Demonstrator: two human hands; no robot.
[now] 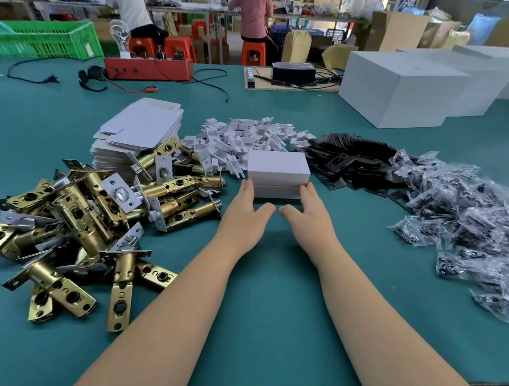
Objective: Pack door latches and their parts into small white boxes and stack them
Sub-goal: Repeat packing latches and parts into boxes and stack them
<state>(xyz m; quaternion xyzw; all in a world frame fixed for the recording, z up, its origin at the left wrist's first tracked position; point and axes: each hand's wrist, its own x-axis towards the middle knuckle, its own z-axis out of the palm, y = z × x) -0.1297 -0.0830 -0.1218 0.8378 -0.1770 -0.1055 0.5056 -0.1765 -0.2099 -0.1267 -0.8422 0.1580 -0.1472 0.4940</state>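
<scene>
No legible brand, label or writing appears on any item in the head view.

Two small white boxes (pixel 278 175), plain matte card with sharp rectangular edges, sit stacked one on the other at the centre of the teal felt-like surface (pixel 269 314). The left hand (pixel 247 212) lies against the stack's left end and the right hand (pixel 307 213) against its right end; fingers of both are extended and flat, pressing the sides rather than curled round them, with thumbs pointing inward near the stack's front face.

At 9 o'clock of the stack lies a heap of door latches (pixel 88 220): brass-toned tubular bodies with stamped holes, and dull silver rectangular faceplates. At 10 o'clock, a pile of flat white box blanks (pixel 140 133), die-cut card with rounded tabs; some latches rest on it. At 12 o'clock, a loose mound of small white plastic parts (pixel 245 135), angular and glossy. At 2 o'clock, black flat metal plates (pixel 349 160), rectangular with cut-outs, overlapped in rows. At 3 o'clock, clear crinkled plastic bags (pixel 471 220) holding small dark parts.

Further off at 1 o'clock stand large white cartons (pixel 411 89), smooth-sided.
</scene>
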